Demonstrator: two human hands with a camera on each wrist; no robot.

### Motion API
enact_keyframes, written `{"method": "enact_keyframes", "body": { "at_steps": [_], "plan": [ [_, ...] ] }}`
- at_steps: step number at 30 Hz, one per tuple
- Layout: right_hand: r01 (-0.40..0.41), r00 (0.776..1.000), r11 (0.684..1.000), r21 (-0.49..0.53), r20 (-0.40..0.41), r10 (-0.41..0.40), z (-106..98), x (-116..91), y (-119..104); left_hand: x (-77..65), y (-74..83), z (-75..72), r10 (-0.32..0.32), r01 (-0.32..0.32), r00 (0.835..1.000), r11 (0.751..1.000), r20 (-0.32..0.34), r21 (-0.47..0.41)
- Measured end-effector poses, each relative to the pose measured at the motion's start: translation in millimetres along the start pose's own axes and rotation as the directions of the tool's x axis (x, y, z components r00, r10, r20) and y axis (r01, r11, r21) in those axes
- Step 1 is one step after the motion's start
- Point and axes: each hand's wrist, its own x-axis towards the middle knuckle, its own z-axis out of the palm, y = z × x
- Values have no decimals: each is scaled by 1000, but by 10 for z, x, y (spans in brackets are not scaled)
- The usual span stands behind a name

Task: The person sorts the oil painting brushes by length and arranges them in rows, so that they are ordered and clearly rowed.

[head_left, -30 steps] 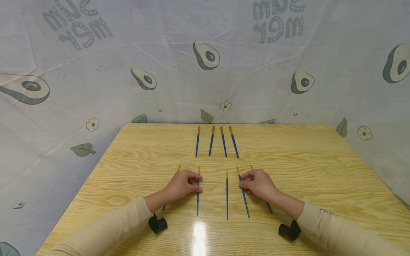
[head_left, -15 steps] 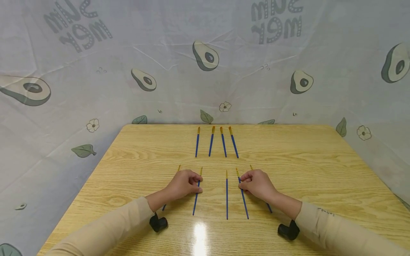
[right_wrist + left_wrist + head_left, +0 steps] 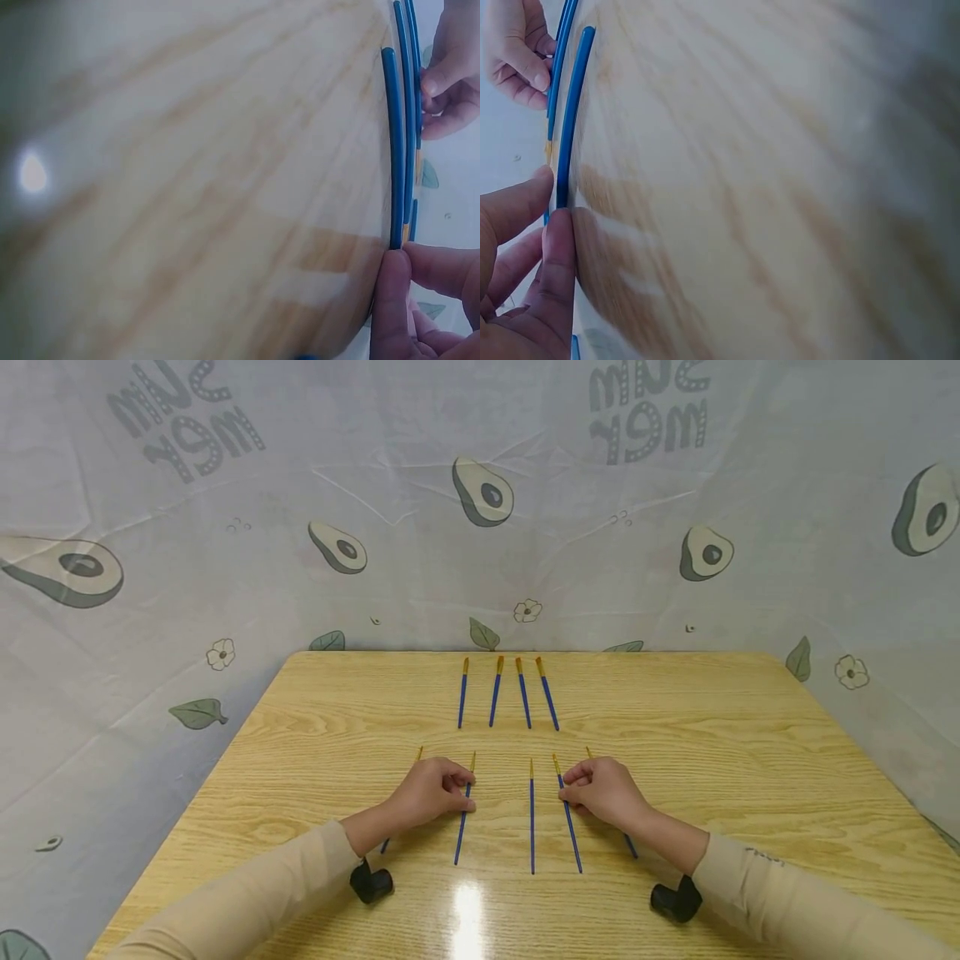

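My left hand (image 3: 429,792) pinches a thin blue paintbrush (image 3: 459,839) between thumb and fingers; the brush lies slanted, its yellow tip end pointing away. In the left wrist view, the thumb and fingers (image 3: 557,251) meet at its blue handle (image 3: 574,112). My right hand (image 3: 606,792) pinches another blue paintbrush (image 3: 572,837), which leans the opposite way. Between the two hands a third paintbrush (image 3: 532,827) lies straight and untouched. Each forearm or hand partly covers an outer brush: one on the left (image 3: 386,845), one on the right (image 3: 631,846).
Several wider-tipped blue paintbrushes (image 3: 495,697) lie in a row at the back of the wooden table (image 3: 675,710). A printed cloth (image 3: 585,568) hangs behind it. Black wrist-worn pieces (image 3: 371,883) sit under both cuffs.
The brush in the left hand has turned from nearly straight to slanted, its tip end moving right. The brush in the right hand has shifted slightly left and nearer. Both hands stay almost in place.
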Motion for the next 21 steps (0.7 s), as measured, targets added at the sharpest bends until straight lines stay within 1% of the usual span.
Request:
{"method": "enact_keyframes", "body": {
  "at_steps": [5, 12, 16, 21],
  "plan": [
    [-8, 1000, 1000, 26, 7, 8, -33, -7, 3, 18, 11, 11, 4, -4, 1000, 1000, -4, -4],
    [-4, 1000, 1000, 26, 12, 4, -57, -13, 20, 26, 27, 9, -3, 3, 1000, 1000, -7, -28],
    [-10, 1000, 999, 36, 14, 9, -69, -14, 14, 37, 20, -14, -8, 8, 1000, 998, -11, -59],
    [-10, 1000, 999, 52, 21, 9, -114, -4, -10, 38, 45, -76, -20, 17, 999, 996, -35, -93]
  ]
}}
